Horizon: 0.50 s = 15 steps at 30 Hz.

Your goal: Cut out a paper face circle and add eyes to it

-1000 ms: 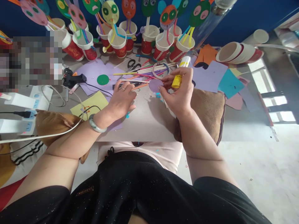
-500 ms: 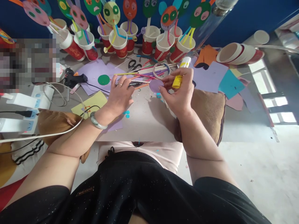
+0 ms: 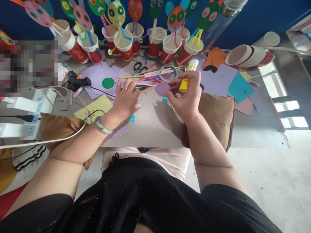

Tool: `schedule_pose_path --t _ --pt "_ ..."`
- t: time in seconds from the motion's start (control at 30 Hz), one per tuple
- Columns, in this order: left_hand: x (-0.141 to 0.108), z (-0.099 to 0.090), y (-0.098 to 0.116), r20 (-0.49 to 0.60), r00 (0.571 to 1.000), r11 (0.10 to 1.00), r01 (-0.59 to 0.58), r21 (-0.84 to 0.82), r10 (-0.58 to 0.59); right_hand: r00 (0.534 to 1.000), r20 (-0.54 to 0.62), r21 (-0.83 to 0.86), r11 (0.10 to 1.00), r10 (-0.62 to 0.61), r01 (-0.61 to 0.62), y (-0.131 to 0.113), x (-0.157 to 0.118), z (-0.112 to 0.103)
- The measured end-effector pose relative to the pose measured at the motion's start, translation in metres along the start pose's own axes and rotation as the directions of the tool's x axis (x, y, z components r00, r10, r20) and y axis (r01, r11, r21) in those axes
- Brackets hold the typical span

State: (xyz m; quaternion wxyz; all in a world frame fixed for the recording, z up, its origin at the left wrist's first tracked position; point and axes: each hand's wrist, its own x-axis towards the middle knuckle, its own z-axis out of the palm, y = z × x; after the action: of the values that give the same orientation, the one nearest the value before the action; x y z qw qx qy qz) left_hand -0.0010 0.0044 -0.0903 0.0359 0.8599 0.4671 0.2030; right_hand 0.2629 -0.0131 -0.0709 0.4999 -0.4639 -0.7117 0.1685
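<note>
My right hand [image 3: 188, 97] is closed, pinching a purple paper circle [image 3: 162, 90] between thumb and fingertips. The same hand also grips a yellow-and-white glue stick [image 3: 184, 85], partly covered by the fingers. My left hand [image 3: 125, 103] hovers over the table with its fingers bent and apart, and nothing shows in it. Just beyond its fingers are a dark pen [image 3: 141, 87] and a pile of coloured pipe cleaners [image 3: 155, 76]. A green paper oval [image 3: 108, 83] lies on purple paper left of that hand. Small blue paper dots [image 3: 132, 119] are near its thumb.
Red-and-white paper cups [image 3: 123, 48] with paper-face figures line the back. Black scissors [image 3: 140, 68] and a roll of tape [image 3: 168, 73] lie before them. A glue gun [image 3: 77, 81] and power strips [image 3: 26, 111] are left; a brown cushion [image 3: 213, 116] and stacked cups [image 3: 252, 56] are right.
My left hand has shifted very slightly to the right. My right hand, the purple circle and the glue stick stay practically where they were.
</note>
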Motion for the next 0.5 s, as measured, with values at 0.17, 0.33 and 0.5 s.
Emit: schedule_pose_path --t 0.17,0.33,0.5 --pt "-0.0013 0.0073 -0.0013 -0.048 0.999 1.000 -0.025 0.013 0.026 1.000 0.017 -0.005 1.000 0.014 -0.013 -0.0019 0.0001 -0.0006" --pt "-0.0019 0.0058 0.0042 -0.047 0.998 0.998 -0.038 0.040 0.040 1.000 0.005 -0.011 1.000 0.021 -0.020 -0.0010 -0.0001 -0.0002" --pt "0.0029 0.0002 0.0055 -0.051 0.999 0.999 0.005 0.046 -0.002 1.000 0.001 0.021 1.000 0.010 -0.010 0.0026 0.0005 0.0012"
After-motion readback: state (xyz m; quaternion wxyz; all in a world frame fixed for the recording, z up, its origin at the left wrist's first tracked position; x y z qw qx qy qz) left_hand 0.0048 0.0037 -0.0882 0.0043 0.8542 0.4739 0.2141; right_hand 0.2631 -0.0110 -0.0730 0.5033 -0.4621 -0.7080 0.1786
